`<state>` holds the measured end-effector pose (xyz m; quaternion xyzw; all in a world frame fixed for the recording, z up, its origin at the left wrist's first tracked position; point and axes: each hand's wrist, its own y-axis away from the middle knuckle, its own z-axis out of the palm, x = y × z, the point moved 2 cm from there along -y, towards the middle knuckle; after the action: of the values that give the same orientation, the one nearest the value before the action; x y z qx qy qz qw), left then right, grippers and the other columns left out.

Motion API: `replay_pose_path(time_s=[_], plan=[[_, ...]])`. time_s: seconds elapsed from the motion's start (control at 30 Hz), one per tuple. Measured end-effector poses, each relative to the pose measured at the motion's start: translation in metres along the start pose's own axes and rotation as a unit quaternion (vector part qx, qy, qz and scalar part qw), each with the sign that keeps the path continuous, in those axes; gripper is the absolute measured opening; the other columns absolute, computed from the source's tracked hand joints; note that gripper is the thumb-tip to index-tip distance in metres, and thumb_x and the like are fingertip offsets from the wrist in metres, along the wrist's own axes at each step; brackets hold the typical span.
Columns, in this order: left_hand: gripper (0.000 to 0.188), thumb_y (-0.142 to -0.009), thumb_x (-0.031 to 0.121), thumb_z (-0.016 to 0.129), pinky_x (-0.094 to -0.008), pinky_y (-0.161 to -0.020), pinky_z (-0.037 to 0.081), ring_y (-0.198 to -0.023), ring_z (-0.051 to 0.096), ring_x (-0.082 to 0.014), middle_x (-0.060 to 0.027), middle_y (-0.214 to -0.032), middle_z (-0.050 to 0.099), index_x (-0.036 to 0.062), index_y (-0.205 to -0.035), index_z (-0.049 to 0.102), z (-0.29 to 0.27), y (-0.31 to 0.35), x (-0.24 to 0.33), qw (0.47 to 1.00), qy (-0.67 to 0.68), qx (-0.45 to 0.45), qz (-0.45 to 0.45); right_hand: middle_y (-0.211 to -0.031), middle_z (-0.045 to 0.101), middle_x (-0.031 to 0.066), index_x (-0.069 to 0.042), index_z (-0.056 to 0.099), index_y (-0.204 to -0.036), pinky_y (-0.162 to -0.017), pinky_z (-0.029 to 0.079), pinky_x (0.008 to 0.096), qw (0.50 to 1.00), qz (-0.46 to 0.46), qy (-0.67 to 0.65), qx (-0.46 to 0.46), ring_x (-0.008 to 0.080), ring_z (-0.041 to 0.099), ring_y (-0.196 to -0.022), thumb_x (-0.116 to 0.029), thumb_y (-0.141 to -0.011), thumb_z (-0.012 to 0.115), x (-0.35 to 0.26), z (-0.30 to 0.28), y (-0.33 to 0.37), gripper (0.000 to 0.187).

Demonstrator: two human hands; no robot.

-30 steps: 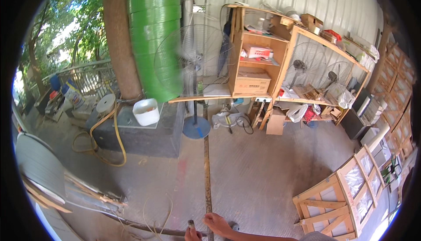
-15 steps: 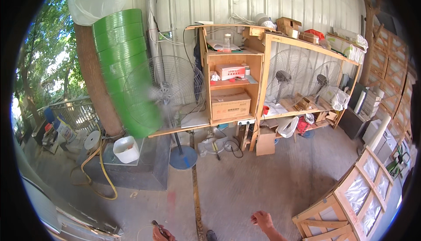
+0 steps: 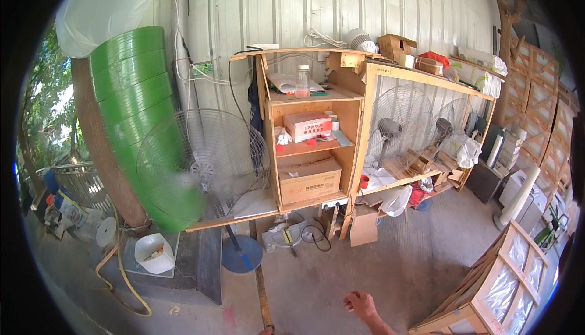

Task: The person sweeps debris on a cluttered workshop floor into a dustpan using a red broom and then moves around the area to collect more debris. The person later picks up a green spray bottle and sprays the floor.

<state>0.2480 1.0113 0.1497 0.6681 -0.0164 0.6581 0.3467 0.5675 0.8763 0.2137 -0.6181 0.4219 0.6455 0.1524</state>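
Hands [image 3: 361, 304], two; fans [image 3: 202, 169], three

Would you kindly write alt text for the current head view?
A person's bare right hand, fingers loosely bent, hangs over a grey concrete floor; only a sliver of the left hand shows at the lower edge. Beyond stand a grey wire-caged pedestal fan and an open wooden shelf unit, with a slatted wooden crate lower right.
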Motion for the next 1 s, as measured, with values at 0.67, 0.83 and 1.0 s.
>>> replay_pose_path(time_s=[0.67,0.83,1.0], plan=[[0.034,-0.089,0.034,0.056,-0.0278,-0.034,0.027,-0.036,0.034,-0.0122,0.0011,-0.046,0.04,0.0147,-0.062,0.045,0.169,-0.159,0.157,0.974,0.038,0.091,-0.203,-0.077,0.065,0.0067,0.003,0.059,-0.103,-0.06,0.05,0.0244,0.95,-0.308,-0.01,-0.043,0.0114,0.062,-0.067,-0.021,-0.092,0.054,-0.351,-0.045,-0.34,0.027],[0.033,-0.089,0.031,0.057,-0.0338,-0.04,0.035,-0.039,0.037,-0.0161,-0.0011,-0.048,0.041,0.0127,-0.062,0.048,0.203,-0.226,0.115,0.992,0.024,0.092,-0.087,-0.075,0.065,0.0069,0.004,0.061,-0.1,-0.061,0.048,0.0253,0.923,-0.38,-0.035,-0.047,0.0111,0.06,-0.066,-0.017,-0.09,0.056,-0.458,-0.075,-0.426,0.024],[0.035,-0.089,0.032,0.057,-0.0355,-0.047,0.039,-0.046,0.041,-0.0167,-0.0018,-0.051,0.042,0.0108,-0.062,0.049,0.22,-0.278,0.127,0.981,-0.136,0.09,0.102,-0.073,0.065,0.0091,0.004,0.064,-0.095,-0.063,0.048,0.0259,0.876,-0.482,0.012,0.031,0.0133,0.061,-0.065,-0.016,-0.085,0.059,-0.555,-0.081,-0.506,0.022]])
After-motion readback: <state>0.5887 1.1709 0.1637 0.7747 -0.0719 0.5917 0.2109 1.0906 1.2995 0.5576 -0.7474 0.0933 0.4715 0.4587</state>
